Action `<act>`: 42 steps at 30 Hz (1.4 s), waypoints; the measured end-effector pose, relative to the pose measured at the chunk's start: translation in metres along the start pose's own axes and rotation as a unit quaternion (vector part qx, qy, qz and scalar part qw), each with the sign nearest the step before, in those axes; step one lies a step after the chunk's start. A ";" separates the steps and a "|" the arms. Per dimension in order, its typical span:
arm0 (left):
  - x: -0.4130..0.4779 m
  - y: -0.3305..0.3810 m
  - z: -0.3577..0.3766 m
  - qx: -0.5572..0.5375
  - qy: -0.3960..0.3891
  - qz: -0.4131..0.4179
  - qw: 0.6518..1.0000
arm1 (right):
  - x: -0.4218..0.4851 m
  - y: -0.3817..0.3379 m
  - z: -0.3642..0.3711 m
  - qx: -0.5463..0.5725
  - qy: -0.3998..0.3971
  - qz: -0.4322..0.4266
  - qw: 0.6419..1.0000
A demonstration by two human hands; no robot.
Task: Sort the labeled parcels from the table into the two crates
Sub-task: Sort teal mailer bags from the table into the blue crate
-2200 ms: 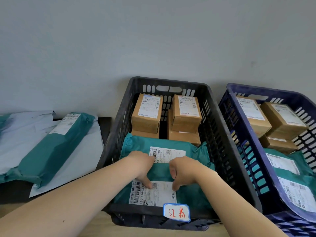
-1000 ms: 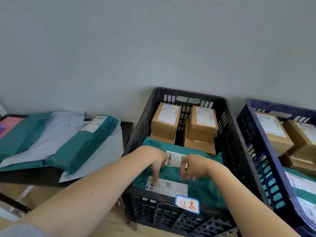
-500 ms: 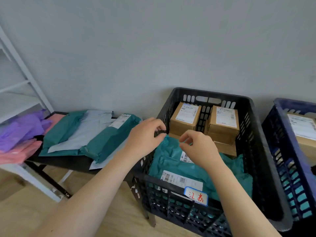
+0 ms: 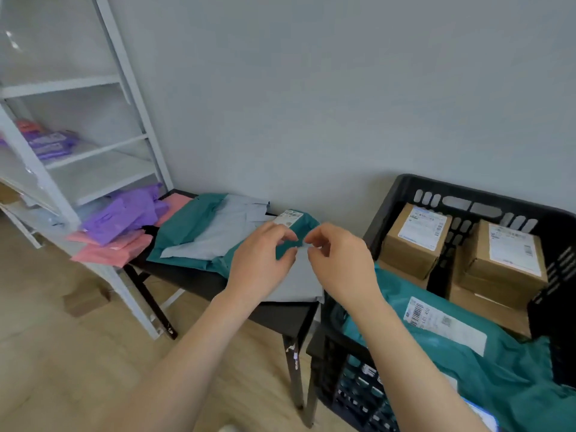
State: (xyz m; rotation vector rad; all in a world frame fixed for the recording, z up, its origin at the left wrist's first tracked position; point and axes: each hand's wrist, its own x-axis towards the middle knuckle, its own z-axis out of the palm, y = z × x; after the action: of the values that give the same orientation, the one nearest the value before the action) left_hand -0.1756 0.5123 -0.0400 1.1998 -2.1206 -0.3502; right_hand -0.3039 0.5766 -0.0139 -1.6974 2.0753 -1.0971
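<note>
**Head view, hands over table.** L hand and R hand side by side above right end of table, fingertips close but apart. Fingers loosely curled, thumbs near forefingers, nothing gripped in either.

**Task items.** Directly beneath hands: teal parcel, label at far end, lying on grey mailer. Near corner of that mailer at table's front-right edge. Further left on table: 2nd grey mailer over teal mailer.

**Edges and room.** Table's right edge just beside crate, w/ narrow gap btw. them. Crate open-topped, slotted walls. Boxes stacked at far end, labels up. Crate parcel, teal, label up, filling near half. Open air above table and crate. Far sides of both close to wall. Left end of table hemmed by shelf upright.

**Surface and room.** Table top black, legs dark. Pink bags and purple bags piled where table's left end meets shelf. More purple packs on a higher shelf level. Floor pale wood. Small carton on floor under shelf. Wall plain grey.
</note>
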 end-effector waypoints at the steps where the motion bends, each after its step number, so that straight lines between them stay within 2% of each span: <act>1: 0.002 -0.006 0.000 0.002 -0.003 -0.005 1.000 | 0.003 -0.004 0.006 -0.005 -0.005 -0.003 1.000; 10: 0.055 -0.130 -0.009 -0.025 -0.052 -0.031 0.998 | 0.060 -0.040 0.112 -0.057 -0.044 0.058 0.996; 17: 0.099 -0.212 -0.001 -0.060 -0.122 -0.027 0.990 | 0.109 -0.028 0.180 -0.015 -0.039 0.183 0.982; 26: 0.127 -0.266 0.039 -0.188 -0.256 -0.100 0.943 | 0.127 -0.001 0.216 0.070 0.005 0.321 0.945; 33: 0.144 -0.282 0.077 -0.252 -0.328 -0.175 0.894 | 0.141 0.032 0.228 0.174 0.021 0.452 0.875; 39: 0.162 -0.283 0.098 -0.225 -0.364 -0.198 0.882 | 0.156 0.051 0.240 0.280 0.020 0.522 0.805; 42: 0.171 -0.279 0.107 -0.217 -0.362 -0.212 0.881 | 0.164 0.059 0.241 0.312 -0.017 0.527 0.790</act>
State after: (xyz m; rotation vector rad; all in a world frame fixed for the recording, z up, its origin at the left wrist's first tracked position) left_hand -0.1247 0.2092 -0.1943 1.3709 -2.1345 -1.5985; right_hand -0.2481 0.3342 -0.1765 -0.1292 1.8213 -1.0821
